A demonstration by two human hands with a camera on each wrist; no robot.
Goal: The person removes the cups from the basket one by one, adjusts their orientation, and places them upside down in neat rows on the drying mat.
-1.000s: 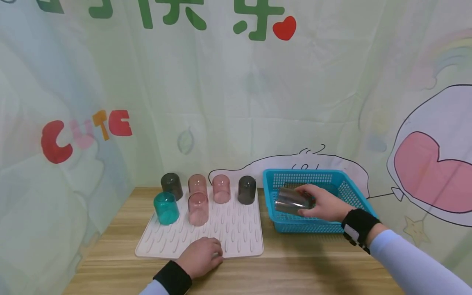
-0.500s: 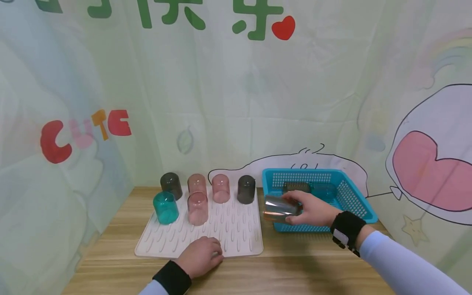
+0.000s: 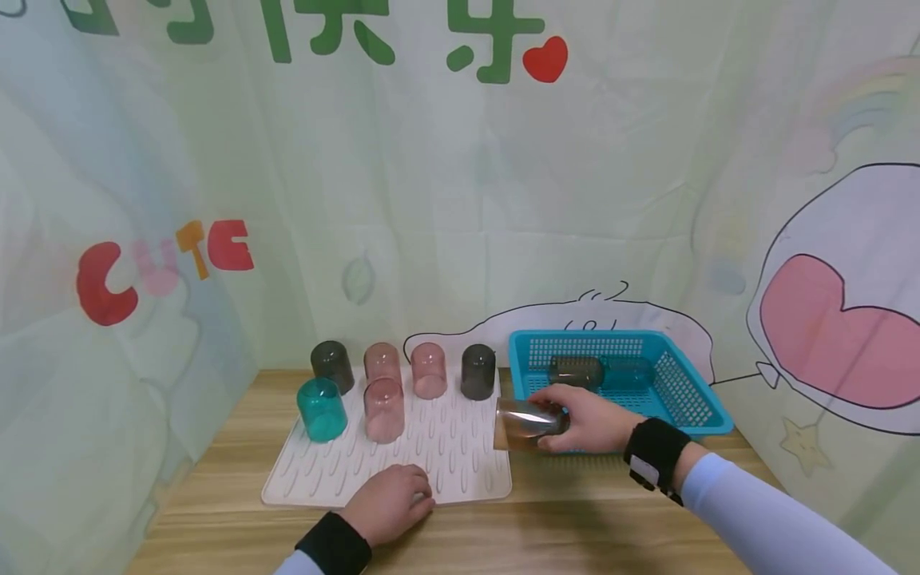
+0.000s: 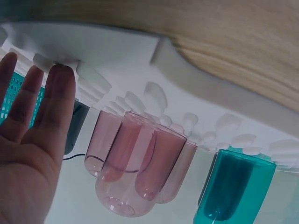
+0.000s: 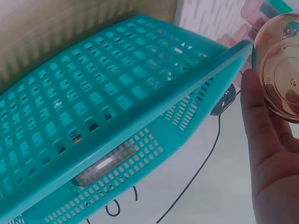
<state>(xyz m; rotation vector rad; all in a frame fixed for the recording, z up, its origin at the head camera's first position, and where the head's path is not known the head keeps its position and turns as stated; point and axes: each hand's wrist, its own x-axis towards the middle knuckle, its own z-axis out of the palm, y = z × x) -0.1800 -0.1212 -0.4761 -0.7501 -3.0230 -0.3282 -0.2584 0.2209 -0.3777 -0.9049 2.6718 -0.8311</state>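
Note:
My right hand (image 3: 585, 421) grips a brown see-through cup (image 3: 523, 422) by its base end. The cup lies sideways in the air, its mouth toward the left, overlapping the right edge of the white ridged mat (image 3: 460, 471) in the head view. In the right wrist view the round base of the cup (image 5: 285, 70) shows beside my fingers. My left hand (image 3: 391, 503) rests at the mat's front edge with relaxed fingers and holds nothing. Upside down on the mat stand a teal cup (image 3: 321, 410), a pink cup (image 3: 384, 410) in front, two more pink ones behind, and two dark grey cups (image 3: 477, 372).
Right of the mat sits a blue perforated basket (image 3: 683, 387). Inside lie a brown cup (image 3: 575, 372) and a teal cup (image 3: 627, 374) on their sides. Bare wooden tabletop (image 3: 546, 519) runs along the front. A printed cloth (image 3: 460, 184) hangs behind the table.
My right hand has carried the brown cup leftward out from over the basket to the mat's right edge. The left hand stays in place.

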